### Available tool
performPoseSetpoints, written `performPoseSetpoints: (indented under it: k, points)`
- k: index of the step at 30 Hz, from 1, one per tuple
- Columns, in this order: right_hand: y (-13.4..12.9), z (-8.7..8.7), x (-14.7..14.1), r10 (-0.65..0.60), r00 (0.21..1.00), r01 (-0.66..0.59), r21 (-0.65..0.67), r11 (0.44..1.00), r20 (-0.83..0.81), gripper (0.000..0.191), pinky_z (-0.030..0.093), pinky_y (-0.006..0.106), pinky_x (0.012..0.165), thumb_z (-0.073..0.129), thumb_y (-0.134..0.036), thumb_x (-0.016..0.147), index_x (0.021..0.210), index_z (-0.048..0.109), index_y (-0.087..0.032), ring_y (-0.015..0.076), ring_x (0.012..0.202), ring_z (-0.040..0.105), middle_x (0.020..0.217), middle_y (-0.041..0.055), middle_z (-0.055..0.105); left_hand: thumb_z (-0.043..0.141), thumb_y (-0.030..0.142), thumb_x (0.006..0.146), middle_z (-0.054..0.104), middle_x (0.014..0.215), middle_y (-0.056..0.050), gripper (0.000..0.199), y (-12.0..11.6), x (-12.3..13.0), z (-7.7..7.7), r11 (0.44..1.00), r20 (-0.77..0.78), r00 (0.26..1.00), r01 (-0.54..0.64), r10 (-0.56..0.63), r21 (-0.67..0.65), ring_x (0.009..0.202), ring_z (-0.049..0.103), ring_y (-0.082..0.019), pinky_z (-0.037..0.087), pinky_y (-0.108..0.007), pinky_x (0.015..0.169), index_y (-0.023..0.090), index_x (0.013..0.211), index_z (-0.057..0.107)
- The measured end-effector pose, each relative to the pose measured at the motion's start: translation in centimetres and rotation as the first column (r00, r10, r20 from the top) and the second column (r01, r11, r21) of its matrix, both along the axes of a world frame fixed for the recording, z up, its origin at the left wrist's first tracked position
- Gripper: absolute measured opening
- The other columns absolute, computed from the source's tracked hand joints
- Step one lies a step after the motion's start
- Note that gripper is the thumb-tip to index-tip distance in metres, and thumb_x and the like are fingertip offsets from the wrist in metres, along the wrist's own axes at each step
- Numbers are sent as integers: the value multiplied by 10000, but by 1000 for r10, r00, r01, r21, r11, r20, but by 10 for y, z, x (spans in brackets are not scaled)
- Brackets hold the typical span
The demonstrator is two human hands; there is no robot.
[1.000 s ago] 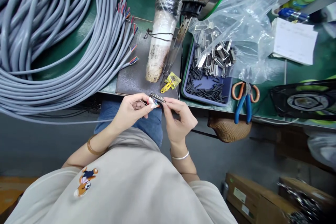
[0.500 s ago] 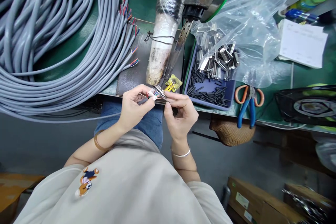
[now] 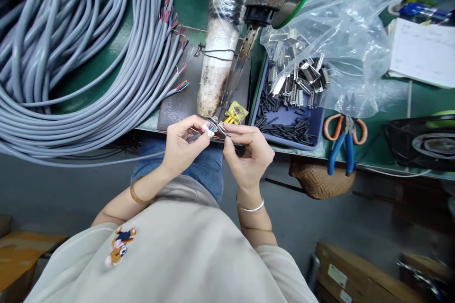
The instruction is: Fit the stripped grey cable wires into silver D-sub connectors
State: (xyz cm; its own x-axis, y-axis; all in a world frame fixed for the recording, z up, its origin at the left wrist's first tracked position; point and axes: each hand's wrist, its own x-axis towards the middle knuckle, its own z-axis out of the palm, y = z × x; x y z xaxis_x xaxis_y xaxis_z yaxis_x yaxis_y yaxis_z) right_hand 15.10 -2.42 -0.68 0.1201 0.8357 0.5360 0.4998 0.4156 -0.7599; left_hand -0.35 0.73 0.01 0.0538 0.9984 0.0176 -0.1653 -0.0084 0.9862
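My left hand (image 3: 185,144) is closed around the end of a grey cable (image 3: 194,137), with thin coloured wires (image 3: 212,128) fanning out of it. White covers sit on its thumb and a fingertip. Against these wires is a metal multi-pin connector (image 3: 221,127), partly hidden by my fingers. My right hand (image 3: 249,154) is at the connector's right end, thumb and fingers pinched on what looks like a thin wire (image 3: 225,135). Just above the hands, the soldering iron (image 3: 236,75) points down beside a yellow sponge-like piece (image 3: 239,112).
Grey cables (image 3: 117,109) with stripped ends fill the left side. A plastic-wrapped duct (image 3: 218,42) stands ahead. To the right are a blue tray (image 3: 316,135) of connectors and black sleeves, a clear bag (image 3: 359,33), pliers (image 3: 343,144), paper (image 3: 423,52) and a fan (image 3: 426,144).
The camera view has shifted slightly, so objects on the right appear farther right. My right hand has tilted and moved a little rightward; my left hand keeps its hold.
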Motion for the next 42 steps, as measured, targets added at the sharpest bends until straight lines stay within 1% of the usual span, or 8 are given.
performPoseSetpoints:
  k: [7,12,20,26,29,33,39,42]
  points:
    - [3,1,1,12,999,-13,33,999,35,152,653,361,776,699,-123,888,847,630,-253,197,903,775,1014,34,801,751,212,747,607,644,19,172,0,7,2,996,-103,991,-84,87,30,595,520,-96,430,-208,566,180,648,615]
    - [7,2,2,12,999,-14,43,999,46,157,654,362,783,706,-121,882,851,629,-254,194,912,774,1033,35,800,706,175,749,574,608,35,151,0,10,4,987,-147,979,-125,139,103,538,463,-77,383,-201,523,181,642,599]
    - [8,7,3,-6,992,-4,82,997,123,169,637,353,780,724,-119,871,853,629,-258,192,901,773,1028,25,805,710,175,764,581,621,27,133,-1,9,6,984,-158,977,-125,144,125,585,512,-96,419,-209,559,186,665,622]
    - [4,6,4,6,971,-35,119,992,239,205,635,308,762,703,-76,863,853,598,-252,178,898,779,1055,44,810,727,149,741,644,676,20,126,-1,5,1,997,-120,990,-62,68,52,613,547,-87,455,-185,587,171,665,628]
    - [3,4,4,12,987,-27,93,995,161,199,636,314,798,701,-67,867,858,612,-245,176,912,778,1027,34,807,751,157,750,693,734,0,108,-2,2,-1,998,-66,997,-31,34,47,673,616,-99,500,-185,632,167,689,662]
    - [3,4,4,50,999,-50,-10,999,9,169,644,351,807,697,-94,884,835,632,-242,190,914,772,1003,24,798,783,184,783,738,781,-19,102,-4,0,-1,997,15,1000,8,-9,75,737,689,-117,548,-192,689,166,726,700]
    - [3,5,0,7,991,-18,85,996,134,185,638,343,815,694,-72,879,861,639,-248,186,924,776,1019,23,805,730,142,811,707,749,3,81,-7,4,-1,983,-84,990,-96,110,157,652,622,-86,518,-176,648,169,748,687]
    - [4,4,-2,-10,984,-11,115,993,178,200,635,324,810,700,-58,871,862,623,-242,176,922,779,1019,28,806,699,135,808,687,724,6,90,-5,6,0,976,-147,980,-108,137,190,607,578,-81,482,-175,595,165,730,667]
